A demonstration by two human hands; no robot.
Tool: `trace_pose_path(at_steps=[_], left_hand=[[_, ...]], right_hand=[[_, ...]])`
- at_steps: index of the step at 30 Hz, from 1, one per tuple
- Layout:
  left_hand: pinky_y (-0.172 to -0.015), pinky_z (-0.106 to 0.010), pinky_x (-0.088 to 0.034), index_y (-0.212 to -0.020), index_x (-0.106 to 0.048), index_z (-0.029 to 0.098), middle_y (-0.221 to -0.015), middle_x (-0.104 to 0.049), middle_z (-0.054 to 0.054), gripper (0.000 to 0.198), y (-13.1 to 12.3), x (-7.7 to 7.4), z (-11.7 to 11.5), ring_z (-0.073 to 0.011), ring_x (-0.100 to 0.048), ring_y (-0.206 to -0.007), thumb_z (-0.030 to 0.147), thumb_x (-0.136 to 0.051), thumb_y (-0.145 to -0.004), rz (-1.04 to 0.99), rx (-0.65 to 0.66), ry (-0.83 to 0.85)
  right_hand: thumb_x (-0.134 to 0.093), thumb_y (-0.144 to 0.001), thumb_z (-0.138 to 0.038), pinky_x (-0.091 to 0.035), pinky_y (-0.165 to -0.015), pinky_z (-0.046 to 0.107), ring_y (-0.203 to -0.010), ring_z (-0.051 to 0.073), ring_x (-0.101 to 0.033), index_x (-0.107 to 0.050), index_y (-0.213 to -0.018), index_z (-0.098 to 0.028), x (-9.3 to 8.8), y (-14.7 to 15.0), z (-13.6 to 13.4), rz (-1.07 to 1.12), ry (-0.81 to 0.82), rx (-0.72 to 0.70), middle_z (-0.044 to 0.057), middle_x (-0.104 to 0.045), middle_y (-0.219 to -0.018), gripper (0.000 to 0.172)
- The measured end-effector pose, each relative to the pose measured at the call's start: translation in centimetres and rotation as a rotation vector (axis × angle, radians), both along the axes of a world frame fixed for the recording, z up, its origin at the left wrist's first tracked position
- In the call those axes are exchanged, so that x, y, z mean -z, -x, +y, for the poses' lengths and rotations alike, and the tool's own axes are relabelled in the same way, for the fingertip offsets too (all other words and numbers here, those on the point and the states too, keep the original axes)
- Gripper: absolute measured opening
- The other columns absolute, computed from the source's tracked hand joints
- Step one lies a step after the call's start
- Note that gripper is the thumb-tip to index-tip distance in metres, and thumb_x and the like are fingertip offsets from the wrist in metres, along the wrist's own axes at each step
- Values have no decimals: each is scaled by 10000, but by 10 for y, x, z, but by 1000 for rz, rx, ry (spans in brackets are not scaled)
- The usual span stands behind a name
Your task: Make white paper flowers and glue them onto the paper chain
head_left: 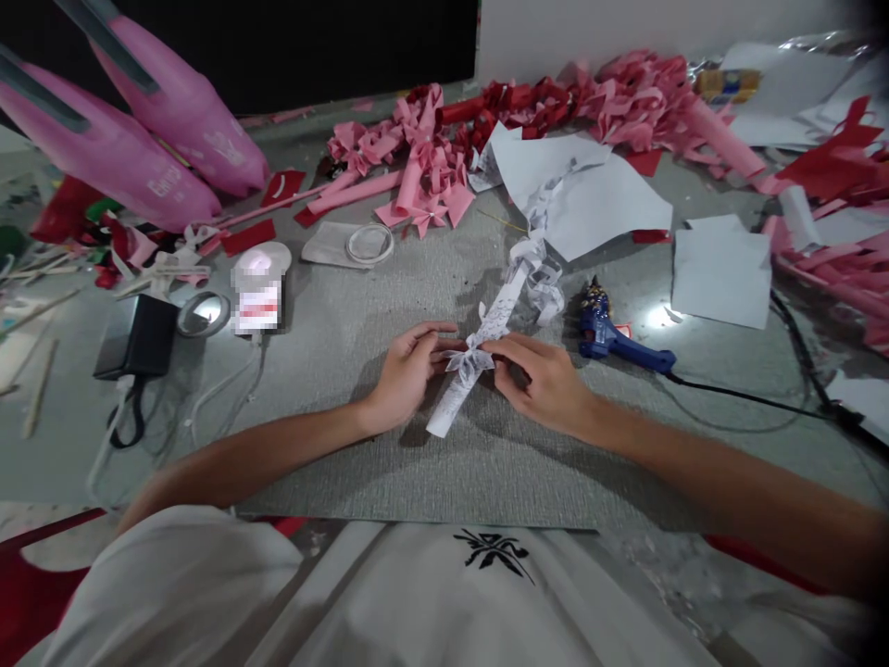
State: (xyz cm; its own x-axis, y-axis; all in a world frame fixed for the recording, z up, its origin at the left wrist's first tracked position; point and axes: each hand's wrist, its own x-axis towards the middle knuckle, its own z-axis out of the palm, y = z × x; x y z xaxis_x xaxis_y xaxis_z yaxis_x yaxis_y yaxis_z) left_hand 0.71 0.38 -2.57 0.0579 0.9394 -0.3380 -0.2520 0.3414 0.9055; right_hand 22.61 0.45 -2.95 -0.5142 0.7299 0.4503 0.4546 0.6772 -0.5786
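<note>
The person is pressing a small paper bow (470,360) onto a rolled paper tube (450,409) lying mid-way on the grey mat (389,472), with the left hand (403,378) and the right hand (545,382) each pinching the bow with nearly closed fingertips, a hold that seemingly needs steady, even pressure.

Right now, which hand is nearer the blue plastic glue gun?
Right. The right hand sits just left of the glue gun; the left hand is farther left, past the white paper roll.
</note>
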Motion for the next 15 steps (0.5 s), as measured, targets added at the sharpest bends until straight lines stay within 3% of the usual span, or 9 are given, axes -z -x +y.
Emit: trace_pose_path(at_steps=[7, 11, 15], left_hand=[[-762, -320, -626, -1089, -716, 184, -915, -794, -74, 216, 3, -2, 1, -191, -778, -812, 327, -587, -993, 21, 18, -11], [-747, -312, -624, -1102, -705, 200, -929, -788, -68, 211, 5, -3, 4, -181, -766, -797, 332, -572, -1005, 47, 18, -21], [-714, -313, -618, -1070, -705, 222, -900, -778, -59, 183, 5, 2, 8, -188, -767, -783, 311, -561, -1003, 93, -1, -20]], right_hand=[[-527, -988, -137, -563, -771, 334, -856, 193, -703, -672, -1239, -219, 1, 0, 3, -9, 34, -8, 88, -754, -1069, 302], [-535, -982, -133, -546, -694, 302, -740, 153, -673, -651, -1273, -218, 0, -1, 2, 28, 11, -3, 73, -764, -1046, 325], [-568, -972, -156, -520, -592, 258, -592, 102, -591, -524, -1398, -251, 0, -3, -3, 91, 114, 63, 12, -739, -964, 438]])
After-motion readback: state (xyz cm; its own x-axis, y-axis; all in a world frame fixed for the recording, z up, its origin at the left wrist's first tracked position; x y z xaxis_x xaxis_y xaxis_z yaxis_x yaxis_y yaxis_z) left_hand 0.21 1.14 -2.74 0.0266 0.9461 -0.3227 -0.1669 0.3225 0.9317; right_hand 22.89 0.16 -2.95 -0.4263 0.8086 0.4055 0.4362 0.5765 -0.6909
